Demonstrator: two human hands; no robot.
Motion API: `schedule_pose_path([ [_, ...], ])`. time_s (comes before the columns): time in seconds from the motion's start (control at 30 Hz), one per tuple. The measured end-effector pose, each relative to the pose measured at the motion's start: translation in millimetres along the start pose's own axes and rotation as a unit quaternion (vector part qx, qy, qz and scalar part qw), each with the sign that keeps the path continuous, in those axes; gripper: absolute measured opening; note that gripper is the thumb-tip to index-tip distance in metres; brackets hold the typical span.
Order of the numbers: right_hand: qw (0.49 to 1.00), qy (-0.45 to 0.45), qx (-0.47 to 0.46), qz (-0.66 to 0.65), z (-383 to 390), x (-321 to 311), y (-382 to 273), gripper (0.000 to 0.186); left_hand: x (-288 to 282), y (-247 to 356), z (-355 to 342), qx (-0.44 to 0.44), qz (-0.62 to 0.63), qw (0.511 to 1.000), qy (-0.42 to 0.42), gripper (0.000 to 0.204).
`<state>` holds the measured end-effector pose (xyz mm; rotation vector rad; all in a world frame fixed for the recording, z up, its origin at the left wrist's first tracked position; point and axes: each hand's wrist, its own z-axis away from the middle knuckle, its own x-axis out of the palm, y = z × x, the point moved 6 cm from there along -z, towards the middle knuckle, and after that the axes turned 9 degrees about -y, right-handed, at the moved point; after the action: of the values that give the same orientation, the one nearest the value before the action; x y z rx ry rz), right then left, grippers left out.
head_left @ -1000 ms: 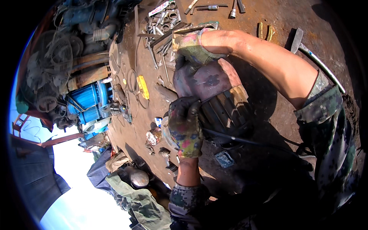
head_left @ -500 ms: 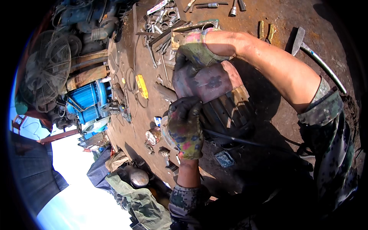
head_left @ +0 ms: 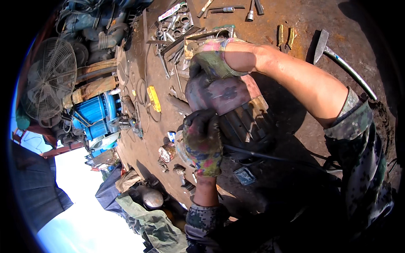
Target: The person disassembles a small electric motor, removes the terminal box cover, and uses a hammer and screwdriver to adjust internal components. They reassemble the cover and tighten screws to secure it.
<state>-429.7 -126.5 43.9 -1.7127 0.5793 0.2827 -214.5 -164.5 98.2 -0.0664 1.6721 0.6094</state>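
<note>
My gloved right hand (head_left: 214, 59) reaches over the far end of an electric motor (head_left: 232, 96), which has a worn reddish-brown housing and a dark ribbed body; its fingers curl down at the housing. My gloved left hand (head_left: 201, 141) is closed at the motor's left side, its fingertips against the housing's lower edge; what lies inside it is hidden. A black cable (head_left: 259, 155) runs from behind that hand to the right, across the motor's near end. A grey-blue plate (head_left: 244, 176) lies below the motor.
A tray of sockets (head_left: 175, 23) and a box (head_left: 194, 44) sit beyond the motor. A hammer (head_left: 321, 46) lies at right. At left are a yellow object (head_left: 154, 98), a rusty can (head_left: 167, 152), a blue machine (head_left: 92, 116) and a fan (head_left: 48, 80). Tarps (head_left: 149, 223) lie lower left.
My right hand has shifted slightly downward at the housing. The whole view has shifted a little. My left hand stays closed in nearly the same place.
</note>
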Motion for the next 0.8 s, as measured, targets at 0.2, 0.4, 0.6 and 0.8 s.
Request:
schedule_pose_path([
  [0.2, 0.929, 0.234, -0.103, -0.267, 31.8, -53.2, -49.4, 0.04, -14.5, -5.7, 4.0, 0.023, -0.02, 0.999, 0.012, 0.012],
  [0.4, 0.889, 0.433, -0.151, -0.012, 78.7, -94.7, -113.2, 0.029, -15.6, -11.4, 3.1, -0.006, -0.006, 1.0, 0.002, 0.015],
  [0.6, 0.891, 0.386, -0.111, -0.212, 55.3, -49.0, -131.3, 0.053, 5.2, -20.9, 2.7, -0.056, 0.098, 0.994, -0.009, 0.014],
  [0.8, 0.907, 0.367, -0.12, -0.168, 55.1, -42.6, -144.1, 0.058, -9.2, -6.6, 3.1, 0.002, 0.01, 0.999, 0.035, 0.013],
])
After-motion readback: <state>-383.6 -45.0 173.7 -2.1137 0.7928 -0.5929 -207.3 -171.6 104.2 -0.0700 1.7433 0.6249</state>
